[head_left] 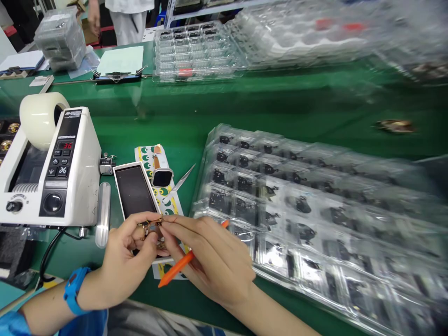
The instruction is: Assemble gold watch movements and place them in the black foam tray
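My left hand (128,256) is closed, thumb and fingers around a small gold-coloured metal part (159,243) that looks rounded and is largely hidden by the fingers. Against the upper edge of that part press the fingertips of my right hand (215,261). An orange pen-like stick (178,268) lies through my right hand, its pointed end sticking out toward the lower left. Both hands are above the near end of an open shallow box (136,189) with a dark lining. Behind the box rests a watch (163,177) on a sheet of yellow and green stickers (147,153), beside pointed tweezers (184,179).
On the left stands a white tape dispenser (80,172) showing 36, with a clear tube (103,214) beside it. Clear compartment trays (259,175) of dark parts cover the right. A clipboard (119,65) and more trays (196,56) line the back ledge. A person (128,21) stands beyond.
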Motion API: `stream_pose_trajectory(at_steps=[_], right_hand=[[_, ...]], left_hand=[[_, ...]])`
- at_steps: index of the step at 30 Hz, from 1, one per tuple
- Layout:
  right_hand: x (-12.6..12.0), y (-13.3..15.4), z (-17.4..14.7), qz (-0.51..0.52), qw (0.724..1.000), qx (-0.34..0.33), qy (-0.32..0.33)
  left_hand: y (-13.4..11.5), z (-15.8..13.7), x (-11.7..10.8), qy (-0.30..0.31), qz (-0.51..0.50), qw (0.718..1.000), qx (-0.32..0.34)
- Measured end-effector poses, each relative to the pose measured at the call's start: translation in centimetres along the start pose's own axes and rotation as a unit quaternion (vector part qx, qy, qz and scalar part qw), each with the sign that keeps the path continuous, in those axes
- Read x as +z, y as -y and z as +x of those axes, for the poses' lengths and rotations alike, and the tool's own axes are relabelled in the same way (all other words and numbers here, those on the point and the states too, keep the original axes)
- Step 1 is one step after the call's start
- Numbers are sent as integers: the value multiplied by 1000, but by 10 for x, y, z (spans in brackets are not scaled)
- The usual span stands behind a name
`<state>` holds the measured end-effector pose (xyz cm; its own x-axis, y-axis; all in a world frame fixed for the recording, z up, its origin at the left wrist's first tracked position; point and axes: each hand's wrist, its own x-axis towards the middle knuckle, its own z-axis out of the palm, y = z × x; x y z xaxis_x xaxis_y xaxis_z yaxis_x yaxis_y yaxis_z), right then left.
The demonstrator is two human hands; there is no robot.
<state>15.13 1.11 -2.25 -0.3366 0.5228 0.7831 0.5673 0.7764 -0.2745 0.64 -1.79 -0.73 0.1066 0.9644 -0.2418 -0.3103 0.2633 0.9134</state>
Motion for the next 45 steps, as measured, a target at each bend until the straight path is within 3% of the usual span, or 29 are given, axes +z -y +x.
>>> stream_pose_trajectory(at_steps=[5, 12, 22, 29, 37, 45], right_hand=[[-3, -3, -1, -37, 998, -51, 19], [-2, 1, -2, -37, 999, -31, 15], [2, 7, 0, -17, 999, 19, -22], [-3, 0, 5, -21, 998, -42, 35], [3, 9, -2, -40, 999, 9, -18], [1, 8, 1, 26, 994, 100, 19]], left_hand=[[5, -1, -1, -13, 23, 1000, 10], [9, -5, -4, -19, 128, 989, 69], [7, -3, -2, -30, 126, 989, 73], [10, -3, -5, -15, 114, 991, 63], [10, -5, -4, -26, 130, 991, 34], [-1, 6, -3, -48, 30, 998, -30]])
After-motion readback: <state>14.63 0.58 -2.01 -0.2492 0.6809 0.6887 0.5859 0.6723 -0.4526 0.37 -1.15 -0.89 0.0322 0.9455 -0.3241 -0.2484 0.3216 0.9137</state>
